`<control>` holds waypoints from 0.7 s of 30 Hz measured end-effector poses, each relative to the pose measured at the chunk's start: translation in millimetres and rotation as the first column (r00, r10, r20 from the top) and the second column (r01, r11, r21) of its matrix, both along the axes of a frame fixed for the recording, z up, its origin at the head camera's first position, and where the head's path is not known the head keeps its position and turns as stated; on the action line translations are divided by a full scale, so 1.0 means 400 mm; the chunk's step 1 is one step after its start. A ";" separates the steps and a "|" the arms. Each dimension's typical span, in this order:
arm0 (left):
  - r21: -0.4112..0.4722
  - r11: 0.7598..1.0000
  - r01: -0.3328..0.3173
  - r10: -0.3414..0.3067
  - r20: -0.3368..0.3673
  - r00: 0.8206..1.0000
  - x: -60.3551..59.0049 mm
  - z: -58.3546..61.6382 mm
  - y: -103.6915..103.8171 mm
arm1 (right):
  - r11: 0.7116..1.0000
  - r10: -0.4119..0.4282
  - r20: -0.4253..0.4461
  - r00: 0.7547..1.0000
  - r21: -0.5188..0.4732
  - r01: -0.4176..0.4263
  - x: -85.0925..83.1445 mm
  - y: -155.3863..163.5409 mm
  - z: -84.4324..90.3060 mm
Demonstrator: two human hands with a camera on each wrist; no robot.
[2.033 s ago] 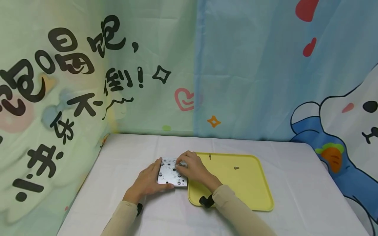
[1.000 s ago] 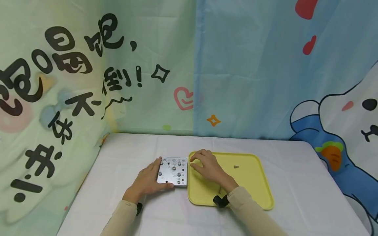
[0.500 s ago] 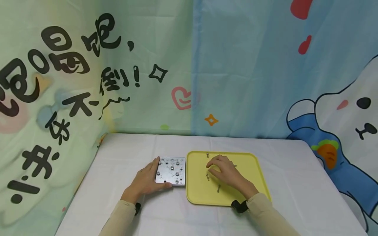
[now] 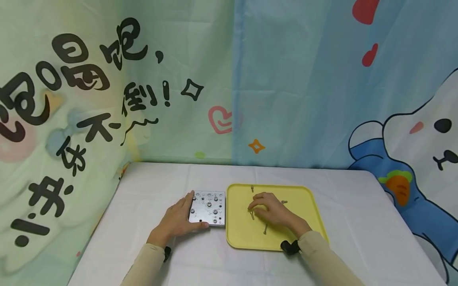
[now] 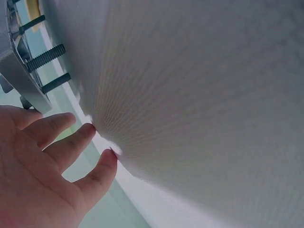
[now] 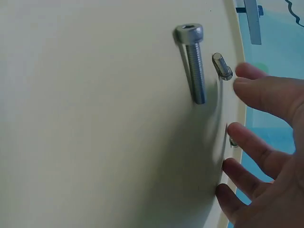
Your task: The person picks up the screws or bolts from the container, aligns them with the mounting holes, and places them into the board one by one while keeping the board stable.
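Screw (image 4: 284,201) partly behind right hand (image 4: 272,210)

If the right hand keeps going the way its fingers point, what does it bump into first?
Probably the bolt lying on the yellow tray, just ahead of the right hand and its fingertips. Beyond it sits the metal plate.

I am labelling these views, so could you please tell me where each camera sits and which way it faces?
Head: worn on the head, looking forward and down at the table, both hands and sleeves.
Left wrist: at the left hand, facing the metal plate.
Right wrist: at the right hand, facing bolts on the yellow tray.
Shared: head and right wrist both show the tray.
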State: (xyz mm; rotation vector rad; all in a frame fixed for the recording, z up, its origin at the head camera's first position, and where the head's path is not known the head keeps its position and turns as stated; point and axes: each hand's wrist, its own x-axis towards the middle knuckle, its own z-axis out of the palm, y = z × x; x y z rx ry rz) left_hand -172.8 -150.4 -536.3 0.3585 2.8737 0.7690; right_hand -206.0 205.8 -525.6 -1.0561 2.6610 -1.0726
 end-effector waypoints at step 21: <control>0.017 1.000 -0.002 0.002 -0.004 1.000 0.002 -0.002 0.000 | 0.993 -0.076 0.059 0.995 0.098 0.070 -0.005 -0.003 -0.004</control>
